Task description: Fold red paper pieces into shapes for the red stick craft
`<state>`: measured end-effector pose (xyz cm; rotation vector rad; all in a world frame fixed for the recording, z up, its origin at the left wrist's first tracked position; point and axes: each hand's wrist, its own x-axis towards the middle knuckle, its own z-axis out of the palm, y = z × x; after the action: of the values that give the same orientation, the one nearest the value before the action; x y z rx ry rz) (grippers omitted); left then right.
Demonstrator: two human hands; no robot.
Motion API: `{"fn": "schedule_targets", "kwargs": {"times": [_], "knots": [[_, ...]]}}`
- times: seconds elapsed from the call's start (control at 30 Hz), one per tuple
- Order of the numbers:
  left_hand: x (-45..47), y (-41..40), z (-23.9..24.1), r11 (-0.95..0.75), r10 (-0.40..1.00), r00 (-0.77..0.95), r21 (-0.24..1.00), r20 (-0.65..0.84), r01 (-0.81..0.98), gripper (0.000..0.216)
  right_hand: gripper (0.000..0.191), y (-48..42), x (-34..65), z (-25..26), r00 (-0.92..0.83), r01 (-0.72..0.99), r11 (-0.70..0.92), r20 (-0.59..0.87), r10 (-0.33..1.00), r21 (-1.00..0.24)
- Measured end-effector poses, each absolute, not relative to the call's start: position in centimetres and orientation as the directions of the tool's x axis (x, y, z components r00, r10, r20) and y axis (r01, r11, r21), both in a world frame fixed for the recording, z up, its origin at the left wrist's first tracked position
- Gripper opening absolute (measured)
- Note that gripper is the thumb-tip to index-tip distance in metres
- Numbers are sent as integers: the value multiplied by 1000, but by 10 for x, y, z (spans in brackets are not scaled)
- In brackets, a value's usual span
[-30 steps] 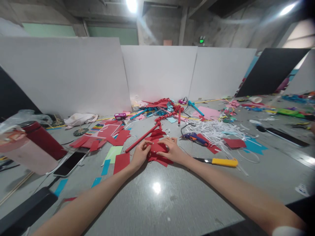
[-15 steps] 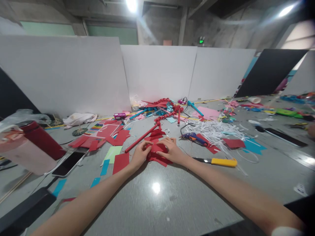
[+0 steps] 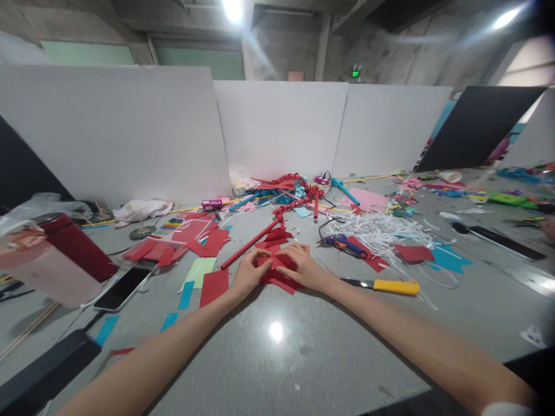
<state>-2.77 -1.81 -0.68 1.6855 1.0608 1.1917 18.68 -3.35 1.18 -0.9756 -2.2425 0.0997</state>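
Observation:
Between my hands lies folded red paper (image 3: 281,269) on the grey table (image 3: 329,358). My left hand (image 3: 248,273) grips its left side, thumb and fingers curled in on the paper. On the right side, my right hand (image 3: 306,268) holds the same paper with bent fingers; part of it is hidden under the fingers. A red rolled paper stick (image 3: 249,245) lies just beyond my left hand, reaching toward a curled red paper chain (image 3: 299,199). Beside my right wrist is a knife with a yellow handle (image 3: 396,286).
A blue glue gun (image 3: 346,245) and shredded white paper (image 3: 385,228) lie to the right. On the left are red paper sheets (image 3: 214,288), a phone (image 3: 125,287), a red flask (image 3: 78,245) and a pink cup (image 3: 50,268). White panels (image 3: 281,127) stand behind.
My left thumb has shifted slightly to the right over the red paper. Both hands otherwise keep their place on it.

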Motion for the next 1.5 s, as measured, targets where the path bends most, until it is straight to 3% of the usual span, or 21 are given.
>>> {"fn": "schedule_targets", "kwargs": {"times": [0.4,0.7,0.93,1.3,1.5], "knots": [[-29,-16,-9,-385,915,208,901,345,199,20,29,-33,187,11,-496,608,722,552,671,-332],[-26,-20,-3,-326,933,183,943,310,64,35,29,-29,188,10,-431,583,703,579,692,-407],[-27,-19,-8,-277,942,226,956,250,96,34,29,-26,190,5,-413,590,699,593,691,-404],[-27,-16,-9,-328,931,211,935,297,132,24,26,-27,190,5,-418,578,703,590,691,-414],[-25,-21,-4,-278,945,214,952,248,126,32,31,-23,191,0,-407,592,690,584,703,-418]]}}
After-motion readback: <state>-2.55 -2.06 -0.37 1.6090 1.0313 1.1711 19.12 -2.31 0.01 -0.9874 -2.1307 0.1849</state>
